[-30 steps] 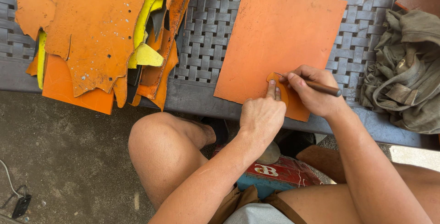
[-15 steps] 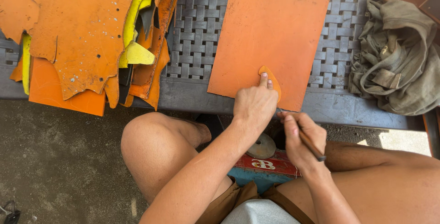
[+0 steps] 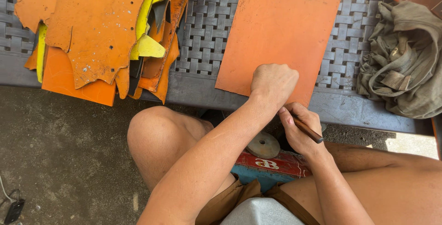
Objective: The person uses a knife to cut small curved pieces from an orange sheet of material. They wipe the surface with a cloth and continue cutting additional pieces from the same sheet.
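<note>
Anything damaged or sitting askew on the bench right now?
The top orange hide in the scrap pile has ragged edges and small holes, and the stack overhangs the woven bench edge. The flat orange sheet looks intact.

Surface: grey woven-strap bench (image 3: 202,18) across 12 o'clock | Floor: rough grey concrete (image 3: 60,160) at 8 o'clock, dusty | Light: daylight, bright patch on the ground (image 3: 410,144) at 4 o'clock | Clutter: olive cloth heap (image 3: 405,68) at 2 o'clock; black cable, possibly a plug (image 3: 11,209), at 8 o'clock
</note>
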